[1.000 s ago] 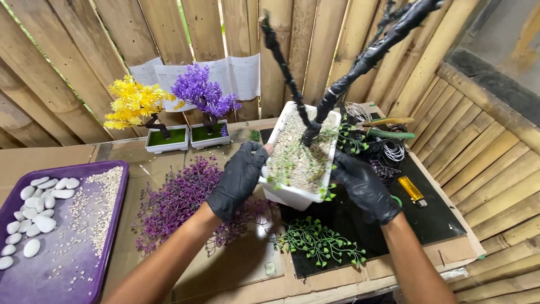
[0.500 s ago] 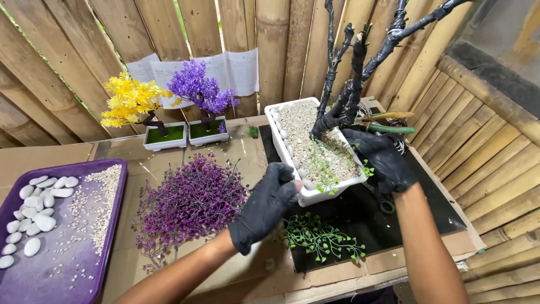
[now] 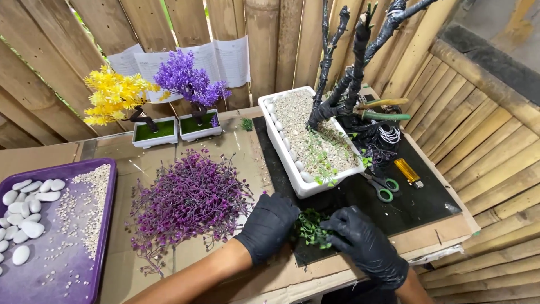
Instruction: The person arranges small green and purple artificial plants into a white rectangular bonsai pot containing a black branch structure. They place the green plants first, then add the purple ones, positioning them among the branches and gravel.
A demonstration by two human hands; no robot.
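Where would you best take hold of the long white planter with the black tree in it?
Probably by the two long rims of the white planter, one hand on each side, coming from its near short end. The black tree stands tall at the far end and may make it top-heavy, so a low, two-sided hold looks steadiest. Both gloved hands, left hand and right hand, are now on the green sprigs.
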